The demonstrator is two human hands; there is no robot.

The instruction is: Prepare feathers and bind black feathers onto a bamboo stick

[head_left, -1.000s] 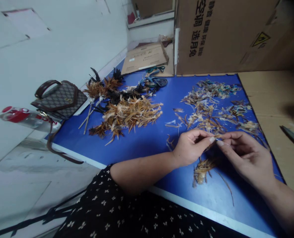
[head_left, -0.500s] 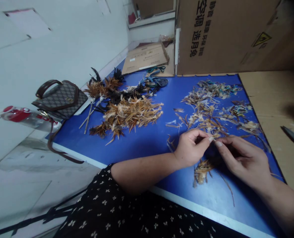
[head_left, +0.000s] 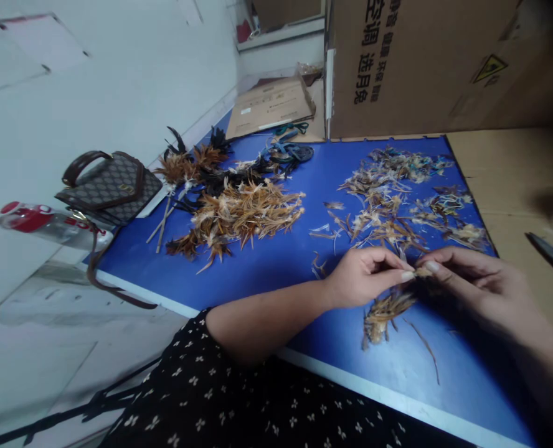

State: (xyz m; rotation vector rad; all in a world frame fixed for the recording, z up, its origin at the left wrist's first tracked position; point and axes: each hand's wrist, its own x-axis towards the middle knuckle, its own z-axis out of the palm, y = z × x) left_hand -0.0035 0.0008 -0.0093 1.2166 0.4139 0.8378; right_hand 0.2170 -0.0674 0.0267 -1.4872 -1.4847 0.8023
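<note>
Between my two hands is a small tan feather [head_left: 422,272], its far end hidden by the fingers. My left hand [head_left: 367,275] pinches one end between thumb and forefinger. Fingertips of my right hand [head_left: 472,283] close on the other end, almost touching the left ones. Just below, a small bunch of brown feathers [head_left: 380,320] lies on the blue table surface [head_left: 276,280]. Beyond the hands spreads a loose heap of feather scraps [head_left: 374,205]. Left of it is a thick pile of golden-brown feathers [head_left: 243,211].
Black and brown feather bundles [head_left: 195,163] lie at the back left, by a patterned handbag [head_left: 113,186] and a plastic bottle [head_left: 47,224]. A large cardboard box [head_left: 411,68] stands at the back. Dark blades [head_left: 550,256], probably scissors, lie on cardboard at the right.
Both hands have shifted slightly to the right with the feather between them. More of the brown bunch below now shows. The view has moved slightly.
</note>
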